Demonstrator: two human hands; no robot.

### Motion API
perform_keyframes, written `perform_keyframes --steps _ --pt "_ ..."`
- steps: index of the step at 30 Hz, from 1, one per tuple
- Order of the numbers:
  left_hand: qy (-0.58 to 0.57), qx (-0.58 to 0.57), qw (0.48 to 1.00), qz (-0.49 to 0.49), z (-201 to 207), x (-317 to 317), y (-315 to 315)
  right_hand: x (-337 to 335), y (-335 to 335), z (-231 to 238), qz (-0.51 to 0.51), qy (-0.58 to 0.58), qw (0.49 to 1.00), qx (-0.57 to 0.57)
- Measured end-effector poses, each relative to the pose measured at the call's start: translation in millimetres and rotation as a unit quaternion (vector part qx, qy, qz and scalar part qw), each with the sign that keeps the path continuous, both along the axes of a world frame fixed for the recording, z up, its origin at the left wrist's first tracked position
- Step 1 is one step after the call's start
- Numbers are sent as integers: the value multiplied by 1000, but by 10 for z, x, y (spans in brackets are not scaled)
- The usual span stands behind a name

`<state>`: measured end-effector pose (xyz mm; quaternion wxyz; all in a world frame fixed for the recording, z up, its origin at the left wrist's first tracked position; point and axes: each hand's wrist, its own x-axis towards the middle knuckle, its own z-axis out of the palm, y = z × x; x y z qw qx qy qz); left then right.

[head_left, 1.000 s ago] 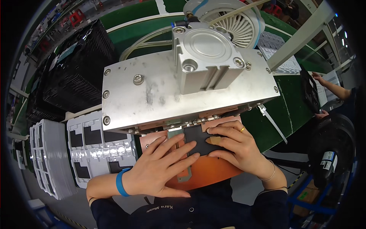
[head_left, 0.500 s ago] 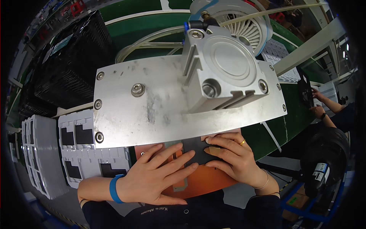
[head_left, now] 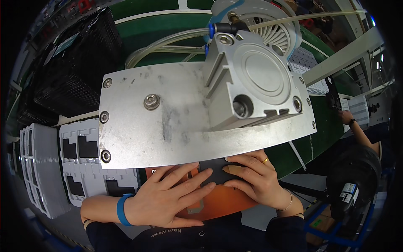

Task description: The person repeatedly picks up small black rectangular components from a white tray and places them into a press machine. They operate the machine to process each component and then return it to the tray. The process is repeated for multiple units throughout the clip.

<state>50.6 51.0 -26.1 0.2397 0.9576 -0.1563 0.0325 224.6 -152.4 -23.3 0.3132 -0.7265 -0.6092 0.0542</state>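
Flanking a dark flat piece (head_left: 218, 171) set back from the near edge of the orange base (head_left: 231, 202), the wide-splayed left hand (head_left: 170, 196) and curled right hand (head_left: 257, 179), its grip unclear, apparently brace it against sliding.

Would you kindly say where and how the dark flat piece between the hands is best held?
I would take the dark flat piece by its right edge, coming from the right, where the right hand rests: it lies flat, the metal plate hides its far end, and the left hand crowds its left side.
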Motion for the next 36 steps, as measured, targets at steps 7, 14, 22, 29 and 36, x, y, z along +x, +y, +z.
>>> perform_keyframes --steps 7,14,22,29,36 --pt "-7 -2 1000 -2 20 17 8 6 -3 1 -4 6 1000 -5" --pt "11 22 1000 2 -28 -12 -17 9 -10 10 -7 10 1000 -13" --pt "-1 12 1000 9 -33 -29 -30 -2 3 -4 -3 13 1000 -12" --pt "-43 3 999 1 -28 3 -15 41 31 115 31 29 998 -40" --pt "-62 3 997 40 70 -72 -75 72 -11 213 42 189 980 -51"
